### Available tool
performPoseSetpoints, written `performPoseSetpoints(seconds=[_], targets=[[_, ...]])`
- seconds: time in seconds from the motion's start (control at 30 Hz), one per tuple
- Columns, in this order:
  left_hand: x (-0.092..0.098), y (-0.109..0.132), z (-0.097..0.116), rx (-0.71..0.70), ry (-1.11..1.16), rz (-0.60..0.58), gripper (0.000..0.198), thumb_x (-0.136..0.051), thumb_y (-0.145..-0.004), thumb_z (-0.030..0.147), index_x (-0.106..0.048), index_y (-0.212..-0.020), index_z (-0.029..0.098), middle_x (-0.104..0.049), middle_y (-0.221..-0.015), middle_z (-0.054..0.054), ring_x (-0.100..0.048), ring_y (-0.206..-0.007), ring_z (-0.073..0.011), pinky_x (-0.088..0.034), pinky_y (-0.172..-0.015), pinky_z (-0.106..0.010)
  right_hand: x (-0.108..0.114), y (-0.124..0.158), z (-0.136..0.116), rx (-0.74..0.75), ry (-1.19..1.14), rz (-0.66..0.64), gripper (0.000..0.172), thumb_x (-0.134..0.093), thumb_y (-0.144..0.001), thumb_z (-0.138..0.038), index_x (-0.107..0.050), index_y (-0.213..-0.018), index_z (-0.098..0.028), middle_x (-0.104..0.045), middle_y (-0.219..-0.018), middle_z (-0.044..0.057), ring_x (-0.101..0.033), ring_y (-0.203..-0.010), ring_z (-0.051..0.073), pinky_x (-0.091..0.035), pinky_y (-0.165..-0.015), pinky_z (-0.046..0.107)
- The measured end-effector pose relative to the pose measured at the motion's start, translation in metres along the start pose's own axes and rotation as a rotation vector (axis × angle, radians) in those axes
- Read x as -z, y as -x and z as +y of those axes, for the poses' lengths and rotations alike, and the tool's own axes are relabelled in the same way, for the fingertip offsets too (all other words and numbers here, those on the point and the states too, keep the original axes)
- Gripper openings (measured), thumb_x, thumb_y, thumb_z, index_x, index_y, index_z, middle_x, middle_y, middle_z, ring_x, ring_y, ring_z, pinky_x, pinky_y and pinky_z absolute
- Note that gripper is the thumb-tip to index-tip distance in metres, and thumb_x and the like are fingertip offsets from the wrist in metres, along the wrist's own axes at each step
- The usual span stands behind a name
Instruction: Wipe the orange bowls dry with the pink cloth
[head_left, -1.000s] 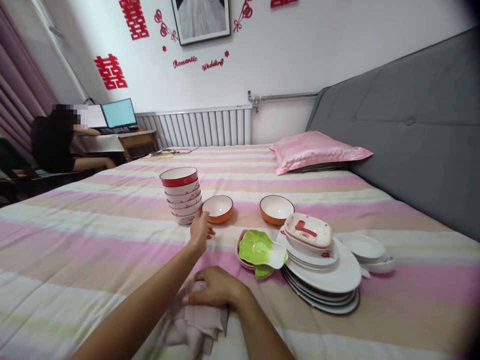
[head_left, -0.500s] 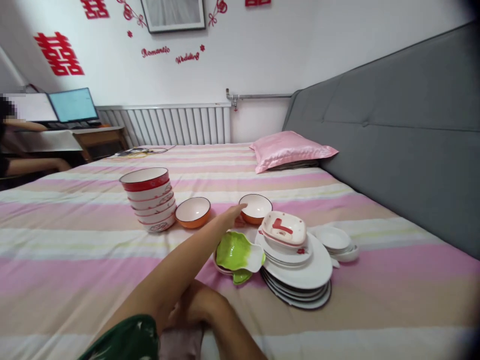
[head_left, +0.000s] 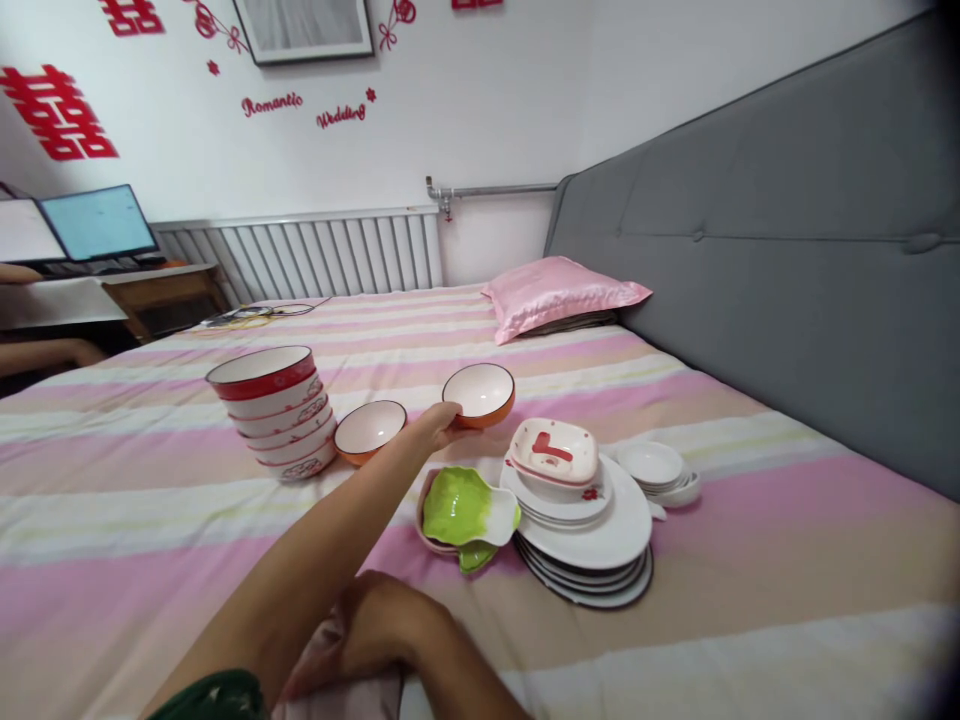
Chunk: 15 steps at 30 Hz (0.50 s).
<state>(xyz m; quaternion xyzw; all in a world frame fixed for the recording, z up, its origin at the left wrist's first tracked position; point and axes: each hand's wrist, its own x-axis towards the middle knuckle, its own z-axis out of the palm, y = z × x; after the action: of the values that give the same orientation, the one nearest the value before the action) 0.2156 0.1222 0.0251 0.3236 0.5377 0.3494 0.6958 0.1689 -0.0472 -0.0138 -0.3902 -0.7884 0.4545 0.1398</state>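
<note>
The bedsheet [head_left: 150,480] is striped in pink, beige, white and pale green. The orange bowl [head_left: 480,393] nearer the headboard [head_left: 750,230] is glazed orange outside and white inside, as is the second bowl [head_left: 369,428]. The stacked bowls [head_left: 274,410] are white with red patterns, and the top one is banded in red. The leaf dish [head_left: 465,505] is coloured bright green. The plates [head_left: 600,545] are white, and the square dish [head_left: 553,450] is marked in red. The pillow [head_left: 559,295] is pink, the headboard grey. The cloth [head_left: 334,690] at the near edge is dusty pink.
</note>
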Motion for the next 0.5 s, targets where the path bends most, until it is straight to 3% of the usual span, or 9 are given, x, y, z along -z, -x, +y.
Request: performPoseSetpoints(seconds=[0.07,0.17,0.33,0.4,0.5], targets=[[0.010,0.025,0.010,-0.040,0.019,-0.031,0.033,-0.053,-0.090,0.018,-0.049,-0.122,0.009,-0.063,-0.103,-0.012,-0.065,-0.084,-0.0183,-0.058,-0.069,-0.032,0.001,0.002,-0.002,-0.020,0.033,-0.088,0.052,-0.070,-0.066,-0.055,-0.069,-0.108,-0.025,-0.072,-0.094,0.002,-0.063,-0.075,0.019,-0.040,-0.053,0.023],[0.029,0.073,0.015,-0.082,0.061,-0.076,0.037,-0.051,-0.081,0.008,-0.048,-0.118,0.005,-0.065,-0.091,-0.013,-0.066,-0.077,-0.0190,-0.059,-0.066,-0.030,-0.001,0.001,-0.001,0.005,0.038,-0.069,0.050,-0.066,-0.067,-0.060,-0.070,-0.101,-0.025,-0.069,-0.082,0.000,-0.061,-0.072,0.017,-0.040,-0.053,0.022],[0.076,0.150,-0.001,-0.112,0.148,-0.084,0.034,-0.049,-0.070,0.013,-0.057,-0.103,0.012,-0.063,-0.081,-0.008,-0.065,-0.070,-0.0171,-0.059,-0.062,-0.026,-0.005,0.002,0.004,0.026,-0.002,-0.058,0.043,-0.070,-0.063,-0.060,-0.067,-0.080,-0.021,-0.063,-0.072,-0.002,-0.058,-0.066,0.015,-0.038,-0.051,0.020],[0.099,0.169,-0.012,-0.185,0.170,-0.032,0.036,-0.050,-0.069,0.023,-0.059,-0.103,0.014,-0.063,-0.079,-0.008,-0.064,-0.070,-0.0192,-0.058,-0.058,-0.028,-0.004,0.007,0.005,0.037,-0.040,-0.070,0.040,-0.073,-0.061,-0.057,-0.066,-0.077,-0.021,-0.060,-0.067,-0.004,-0.056,-0.061,0.013,-0.036,-0.049,0.020],[0.133,0.184,-0.027,-0.343,0.064,0.163,0.040,-0.052,-0.068,0.036,-0.059,-0.102,0.017,-0.063,-0.077,-0.009,-0.062,-0.070,-0.0229,-0.051,-0.047,-0.028,0.004,0.015,0.005,0.096,-0.070,-0.125,0.038,-0.078,-0.057,-0.048,-0.068,-0.083,-0.021,-0.062,-0.072,-0.004,-0.057,-0.063,0.013,-0.038,-0.050,0.019]])
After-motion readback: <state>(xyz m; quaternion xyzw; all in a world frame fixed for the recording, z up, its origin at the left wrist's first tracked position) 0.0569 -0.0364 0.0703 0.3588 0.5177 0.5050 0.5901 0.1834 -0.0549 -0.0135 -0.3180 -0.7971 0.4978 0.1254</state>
